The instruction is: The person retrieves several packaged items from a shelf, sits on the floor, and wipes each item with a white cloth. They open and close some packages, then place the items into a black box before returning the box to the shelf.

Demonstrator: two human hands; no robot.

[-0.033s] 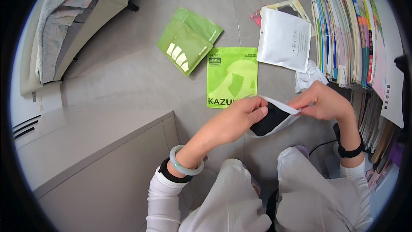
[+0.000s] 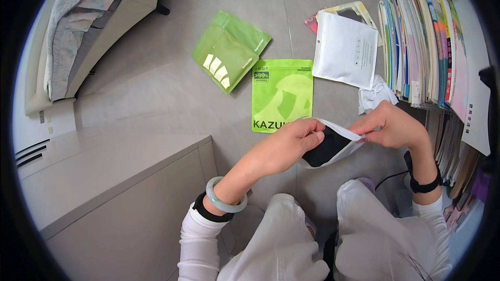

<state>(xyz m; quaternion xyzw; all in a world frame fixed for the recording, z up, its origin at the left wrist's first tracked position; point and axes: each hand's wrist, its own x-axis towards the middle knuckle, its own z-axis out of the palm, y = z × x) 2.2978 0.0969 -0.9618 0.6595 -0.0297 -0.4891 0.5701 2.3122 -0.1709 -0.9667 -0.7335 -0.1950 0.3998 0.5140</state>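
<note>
The left hand [image 2: 301, 140] and right hand [image 2: 388, 125] are pinching an open white pouch [image 2: 348, 152] between them; a cabinet [image 2: 135, 184] is standing to their left. A bright green packet [image 2: 281, 93] is lying just beyond the left hand. Farther on, gray floor [image 2: 148, 75] is extending from bed [image 2: 127, 23] to books [image 2: 416, 47].

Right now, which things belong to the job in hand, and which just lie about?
Likely in use: white pouch, held open by left hand and right hand; black material inside.

Likely just lying about: bright green pouch, darker green pouches, white packet, crumpled white thing, books.
</note>
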